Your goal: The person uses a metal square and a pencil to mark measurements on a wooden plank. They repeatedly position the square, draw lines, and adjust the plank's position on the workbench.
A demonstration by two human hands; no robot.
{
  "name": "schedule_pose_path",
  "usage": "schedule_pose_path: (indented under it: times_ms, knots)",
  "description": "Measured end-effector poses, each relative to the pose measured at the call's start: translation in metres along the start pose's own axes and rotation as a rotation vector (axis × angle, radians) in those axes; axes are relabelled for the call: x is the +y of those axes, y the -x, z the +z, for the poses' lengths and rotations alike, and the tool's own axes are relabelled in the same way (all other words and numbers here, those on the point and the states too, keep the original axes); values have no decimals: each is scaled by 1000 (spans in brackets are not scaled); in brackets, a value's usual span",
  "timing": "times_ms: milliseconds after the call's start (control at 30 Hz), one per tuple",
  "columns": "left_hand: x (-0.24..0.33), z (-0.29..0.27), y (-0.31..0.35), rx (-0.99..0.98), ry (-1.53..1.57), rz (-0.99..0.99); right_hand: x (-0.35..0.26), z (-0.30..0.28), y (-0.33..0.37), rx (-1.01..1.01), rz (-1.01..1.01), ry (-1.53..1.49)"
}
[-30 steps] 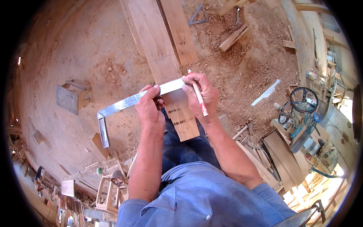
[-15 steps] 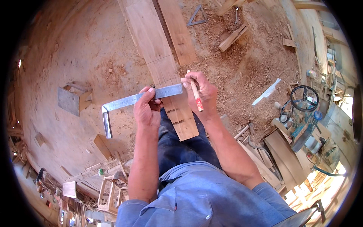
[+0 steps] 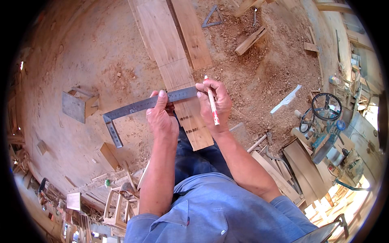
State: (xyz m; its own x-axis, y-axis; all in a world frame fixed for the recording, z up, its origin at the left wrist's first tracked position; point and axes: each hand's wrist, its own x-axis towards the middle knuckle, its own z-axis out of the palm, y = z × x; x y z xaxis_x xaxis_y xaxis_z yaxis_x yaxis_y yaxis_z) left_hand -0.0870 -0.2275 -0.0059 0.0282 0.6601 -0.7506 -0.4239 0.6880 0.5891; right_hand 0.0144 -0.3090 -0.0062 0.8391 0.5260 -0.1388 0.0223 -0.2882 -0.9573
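Note:
My left hand (image 3: 163,117) is closed on a metal carpenter's square (image 3: 131,107), thumb on top of the long blade. That blade lies across a long wooden board (image 3: 160,34), and its short arm hangs off to the left. Pencil lines cross the board just beyond the blade, and dark marks show nearer my body. In my right hand (image 3: 219,106) is a red and white pencil (image 3: 213,107), slanting between the fingers. The thumb and fingertips of this hand are at the blade's right end.
A second board (image 3: 192,36) lies alongside the first. Beyond it are a triangle square (image 3: 212,18) and a grooved wood block (image 3: 250,40) on the dusty ground. A wooden box-like piece (image 3: 75,106) stands left. Machinery with a black wheel (image 3: 326,106) is at right.
The square has tilted, so its face looks darker, and its short arm has swung a little. My left hand has shifted right, and my right fingers have come to the blade's end.

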Motion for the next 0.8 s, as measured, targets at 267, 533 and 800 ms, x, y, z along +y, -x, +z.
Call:
schedule_pose_path:
  times_ms: [267,533,800]
  knots:
    - [-7,3,10,60,12,2,-2,3,2,-6,-106,28]
    - [-5,-31,-24,-193,200,-193,-8,1,-5,-42,-247,163]
    - [8,-35,-25,-253,60,-166,-8,6,0,16,-132,92]
